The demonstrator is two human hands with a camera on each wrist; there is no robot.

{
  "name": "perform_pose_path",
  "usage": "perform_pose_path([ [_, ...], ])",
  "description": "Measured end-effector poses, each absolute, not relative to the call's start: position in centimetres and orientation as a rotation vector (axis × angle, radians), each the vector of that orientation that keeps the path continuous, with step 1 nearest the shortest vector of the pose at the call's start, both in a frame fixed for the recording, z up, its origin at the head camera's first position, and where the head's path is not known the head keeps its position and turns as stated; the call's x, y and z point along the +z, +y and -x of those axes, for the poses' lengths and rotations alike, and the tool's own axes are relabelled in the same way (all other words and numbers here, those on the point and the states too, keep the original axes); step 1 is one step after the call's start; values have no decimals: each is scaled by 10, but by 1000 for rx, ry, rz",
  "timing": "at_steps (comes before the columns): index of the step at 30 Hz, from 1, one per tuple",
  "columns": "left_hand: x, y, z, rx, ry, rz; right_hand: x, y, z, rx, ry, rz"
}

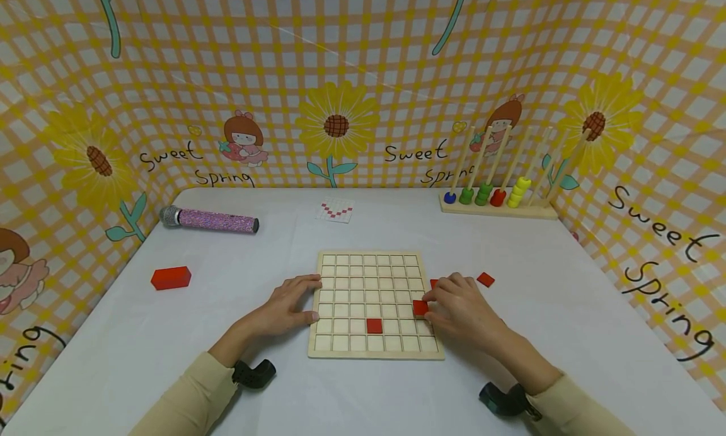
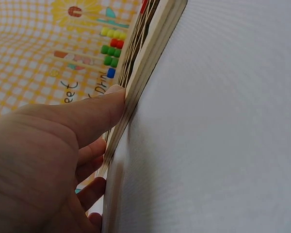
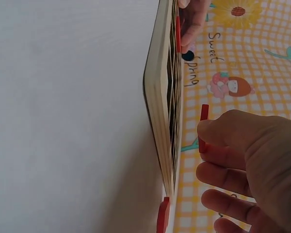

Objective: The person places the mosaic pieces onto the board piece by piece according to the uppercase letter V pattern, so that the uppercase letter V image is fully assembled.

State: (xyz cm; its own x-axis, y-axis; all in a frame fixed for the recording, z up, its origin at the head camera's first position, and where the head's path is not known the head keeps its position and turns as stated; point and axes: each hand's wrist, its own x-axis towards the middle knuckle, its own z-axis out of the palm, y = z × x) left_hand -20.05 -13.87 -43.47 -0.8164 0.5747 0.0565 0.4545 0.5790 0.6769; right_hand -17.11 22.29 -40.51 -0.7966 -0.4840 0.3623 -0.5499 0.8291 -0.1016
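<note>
A wooden grid board point(image 1: 374, 355) lies on the white table, with one red square tile point(image 1: 374, 326) in a cell of its second row from the near edge. My left hand point(image 1: 283, 307) rests against the board's left side, thumb and fingertips touching the edge. Between thumb and forefinger my right hand point(image 1: 465, 313) pinches another red tile point(image 3: 204, 112), raised over the board's right side. Partly hidden behind that hand is a further red tile point(image 1: 433, 283). One more loose red tile point(image 1: 485, 279) lies on the table to the right.
Toward the back left lie a glittery microphone point(image 1: 218, 221) and a red block point(image 1: 171, 278). Behind the board sits a small card point(image 1: 336, 210) with a red pattern on a grid. A wooden bead counter point(image 1: 499, 210) with upright rods stands at the back right, by the checked cloth wall.
</note>
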Motion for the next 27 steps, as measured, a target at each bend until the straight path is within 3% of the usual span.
perform_pose_path([
  [27,-436,-139,201,1057,2640,-864,-405,178,176,303,-2655,-919],
])
